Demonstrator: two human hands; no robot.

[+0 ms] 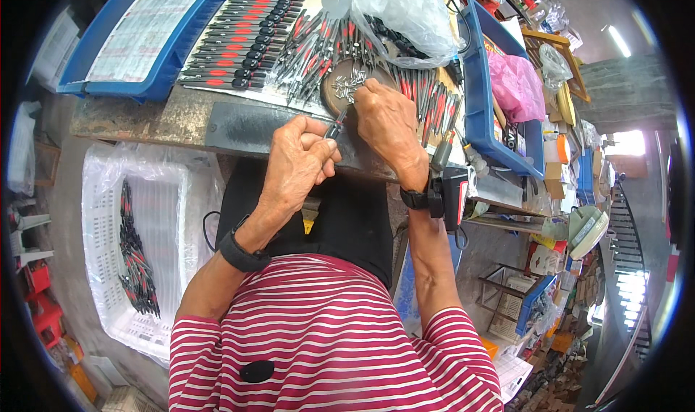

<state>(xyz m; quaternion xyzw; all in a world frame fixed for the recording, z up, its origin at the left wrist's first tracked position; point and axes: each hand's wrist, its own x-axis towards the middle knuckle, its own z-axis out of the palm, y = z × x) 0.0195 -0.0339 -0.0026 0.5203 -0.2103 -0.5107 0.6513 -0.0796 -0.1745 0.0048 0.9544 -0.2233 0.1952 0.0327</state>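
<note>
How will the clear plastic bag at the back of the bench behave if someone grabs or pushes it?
The clear plastic bag looks thin and crumpled, so it would probably fold and crinkle rather than hold shape. It appears puffed up with little inside, so likely light for its size and easy to shove aside. It rests over the red-and-black screwdrivers, so dragging it could nudge a few of them.

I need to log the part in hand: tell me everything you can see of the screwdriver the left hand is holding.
The screwdriver is small, with a black handle that looks like plastic and a touch of red. Only a short stretch shows above the left hand, whose fingers wrap its lower part. It points up and to the right, towards the right hand at a pile of small metal bits. Its tip is too small to make out.
</note>
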